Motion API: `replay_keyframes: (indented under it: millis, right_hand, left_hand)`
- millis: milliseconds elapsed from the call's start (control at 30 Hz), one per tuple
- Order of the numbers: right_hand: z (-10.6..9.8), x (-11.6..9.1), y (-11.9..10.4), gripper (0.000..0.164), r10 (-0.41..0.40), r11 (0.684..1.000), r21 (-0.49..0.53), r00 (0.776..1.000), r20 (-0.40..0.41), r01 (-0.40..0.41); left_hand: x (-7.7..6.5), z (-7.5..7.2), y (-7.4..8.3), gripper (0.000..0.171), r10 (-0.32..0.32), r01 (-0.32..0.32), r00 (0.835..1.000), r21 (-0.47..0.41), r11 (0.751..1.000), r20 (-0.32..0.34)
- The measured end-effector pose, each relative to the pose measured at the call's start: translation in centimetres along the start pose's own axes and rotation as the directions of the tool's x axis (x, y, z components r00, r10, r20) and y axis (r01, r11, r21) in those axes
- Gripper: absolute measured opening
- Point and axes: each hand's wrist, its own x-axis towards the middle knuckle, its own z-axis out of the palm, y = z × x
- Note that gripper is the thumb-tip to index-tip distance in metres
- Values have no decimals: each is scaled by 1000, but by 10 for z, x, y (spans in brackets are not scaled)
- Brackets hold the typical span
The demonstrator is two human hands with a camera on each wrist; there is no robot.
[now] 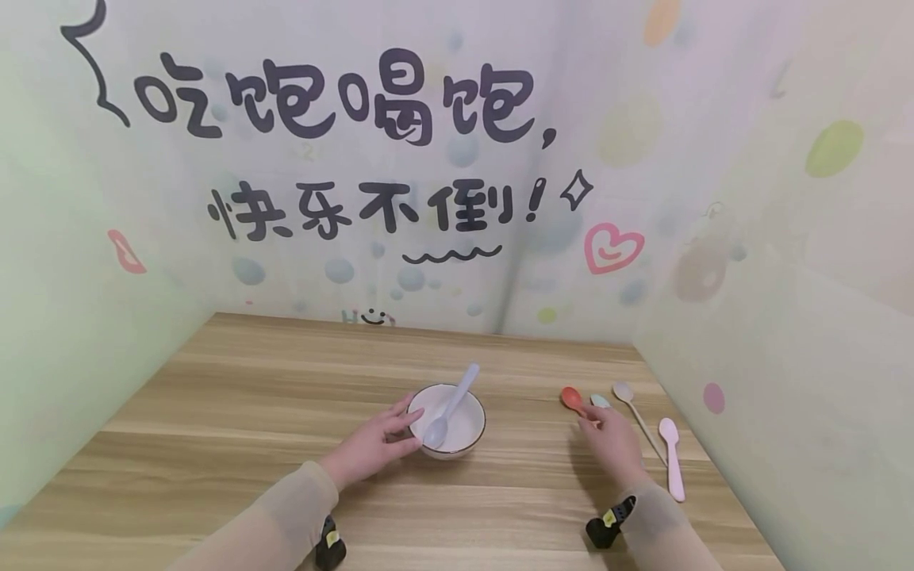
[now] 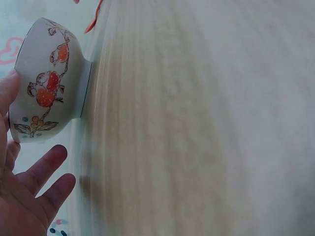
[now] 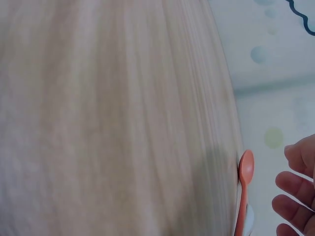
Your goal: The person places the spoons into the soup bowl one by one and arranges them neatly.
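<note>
A white bowl (image 1: 467, 428) with a dark rim stands on the table. Red fruit and branches decorate the outside of the bowl (image 2: 47, 88) in the left wrist view. My left hand (image 1: 374, 444) holds its left rim between thumb and index finger, the other fingers spread apart. Inside leans a pale blue spoon (image 1: 451, 412), its handle over the far rim. My right hand (image 1: 612, 446) hovers at an orange spoon (image 1: 570, 398), its handle partly hidden in the head view. Loosely bent fingers (image 3: 295, 189) stand apart from the orange spoon (image 3: 246, 169) in the right wrist view.
Beyond my right hand lies a pale green spoon (image 1: 600, 401), mostly hidden. A beige long-handled spoon (image 1: 635, 412) and a pink spoon (image 1: 673, 456) lie near the right edge of the wooden table (image 1: 286, 381). Printed walls (image 1: 428, 293) enclose the back and sides.
</note>
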Motion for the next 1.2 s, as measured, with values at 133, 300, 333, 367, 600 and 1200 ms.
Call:
replay_keyframes:
  millis: [133,300,333,367,600,1200]
  right_hand:
    - [0,1,7,36,53,999,2,999,4,-53]
    - [1,1,17,36,91,996,-1,996,-9,-91]
    - [1,1,19,36,101,995,-1,995,-8,-101]
    - [1,1,21,36,111,994,-4,994,-5,-111]
    - [-2,1,29,36,167,986,-14,986,16,-167]
    - [3,0,32,27,197,978,-77,980,4,-196]
  left_hand:
    - [-1,0,0,58,7,-7,1000,4,1000,-5]
    - [-1,0,1,58,13,-13,1000,9,1000,-6]
    - [-1,0,1,58,11,-11,1000,6,1000,-6]
    - [-1,1,1,58,9,-9,1000,5,1000,-6]
    - [-1,0,2,57,-4,4,1000,0,1000,-10]
    - [-1,1,2,56,-8,8,1000,-3,1000,-17]
